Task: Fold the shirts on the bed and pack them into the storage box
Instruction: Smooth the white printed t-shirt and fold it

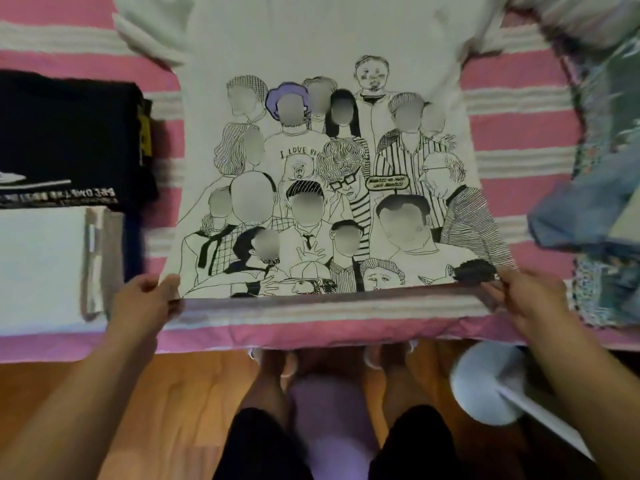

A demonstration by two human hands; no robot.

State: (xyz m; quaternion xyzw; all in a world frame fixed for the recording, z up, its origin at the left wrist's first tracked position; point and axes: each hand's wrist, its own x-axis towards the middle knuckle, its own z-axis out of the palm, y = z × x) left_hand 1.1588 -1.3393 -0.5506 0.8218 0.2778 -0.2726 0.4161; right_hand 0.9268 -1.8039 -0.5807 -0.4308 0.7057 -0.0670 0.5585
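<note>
White printed shirt (322,81) lies spread print-up across the pink striped bed cover (512,133), hem nearest the person, folded black shirt (65,140) and folded white shirt (38,261) stacked to its left. Left hand (142,303) pinches the left hem corner, right hand (530,299) pinches the right corner — hem raised slightly and taut between them. Judgement: keep both corners level and tension even, so the fold lands square — a heap of patterned clothes (602,188) lies close on the right; storage box not in view.

You had the white shirt (311,46) spread flat, print side up, on the pink striped bed (519,133), its hem lifted at both corners near the bed's edge. A folded black shirt (69,133) and a folded white shirt (41,265) lay to its left.
</note>
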